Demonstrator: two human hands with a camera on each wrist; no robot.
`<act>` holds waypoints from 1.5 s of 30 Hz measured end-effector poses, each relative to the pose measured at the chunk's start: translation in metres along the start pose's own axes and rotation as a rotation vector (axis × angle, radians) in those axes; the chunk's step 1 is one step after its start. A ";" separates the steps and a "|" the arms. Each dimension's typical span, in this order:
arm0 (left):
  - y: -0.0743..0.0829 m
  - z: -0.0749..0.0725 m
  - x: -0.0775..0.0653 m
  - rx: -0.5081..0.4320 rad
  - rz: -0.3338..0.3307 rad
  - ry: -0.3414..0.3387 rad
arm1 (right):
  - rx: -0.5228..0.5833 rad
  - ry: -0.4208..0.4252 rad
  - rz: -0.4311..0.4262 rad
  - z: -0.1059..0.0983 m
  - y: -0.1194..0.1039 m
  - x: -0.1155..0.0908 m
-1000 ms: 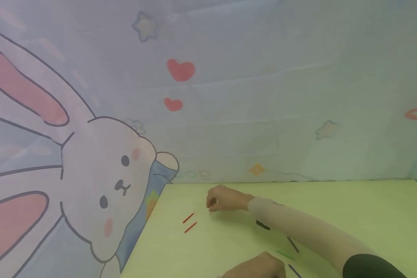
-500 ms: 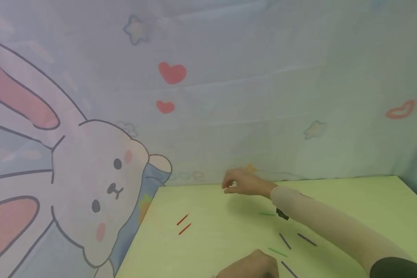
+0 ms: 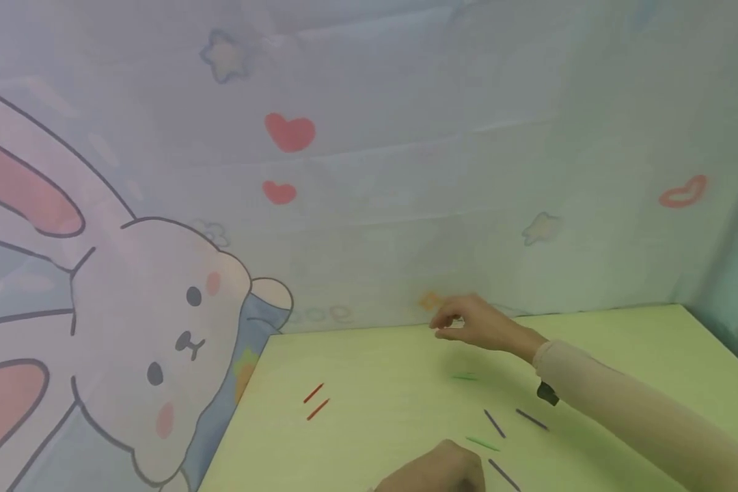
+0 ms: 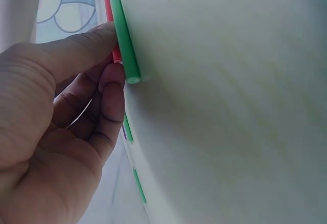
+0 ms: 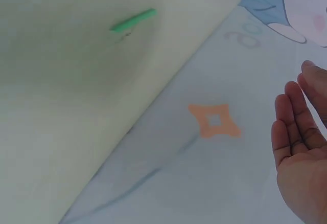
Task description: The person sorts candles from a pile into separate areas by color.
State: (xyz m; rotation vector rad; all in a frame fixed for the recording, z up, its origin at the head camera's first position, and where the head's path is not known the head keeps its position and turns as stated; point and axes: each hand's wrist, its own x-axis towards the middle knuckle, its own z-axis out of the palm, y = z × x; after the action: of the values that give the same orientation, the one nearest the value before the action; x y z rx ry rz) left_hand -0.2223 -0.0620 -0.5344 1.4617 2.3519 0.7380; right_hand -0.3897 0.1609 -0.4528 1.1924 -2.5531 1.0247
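Observation:
My left hand [image 3: 436, 468] is low in the head view, cut off by the bottom edge. In the left wrist view its thumb and fingertips pinch a thin green stick [image 4: 125, 35] and a red stick [image 4: 116, 55] beside it, close to the tabletop. My right hand [image 3: 476, 324] hovers near the table's back edge, its relaxed fingers holding nothing. In the right wrist view its palm [image 5: 306, 173] is bare. Nearest it on the table lies another green stick [image 5: 134, 20]. Another green one [image 3: 482, 444] lies just right of the left hand.
Two red sticks [image 3: 313, 393] lie side by side at the table's left. Purple sticks [image 3: 531, 419] are scattered right of the left hand. The yellow-green table [image 3: 621, 369] meets a printed cloth backdrop [image 3: 375, 239] with a rabbit, hearts and stars.
My right hand has moved right and back, rising, and the far green stick has come out from behind the forearm. The left hand has stayed nearly still. The head view has turned slightly right.

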 end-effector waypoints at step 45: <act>0.001 0.000 -0.006 0.006 0.005 0.068 | -0.031 0.006 0.428 0.034 -0.004 -0.175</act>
State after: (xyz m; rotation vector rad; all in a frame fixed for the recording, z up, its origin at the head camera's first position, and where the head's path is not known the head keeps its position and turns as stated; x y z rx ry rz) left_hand -0.2186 -0.0669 -0.5339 1.4684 2.4033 0.7943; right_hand -0.2631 0.2469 -0.5450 0.6424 -2.8762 1.0531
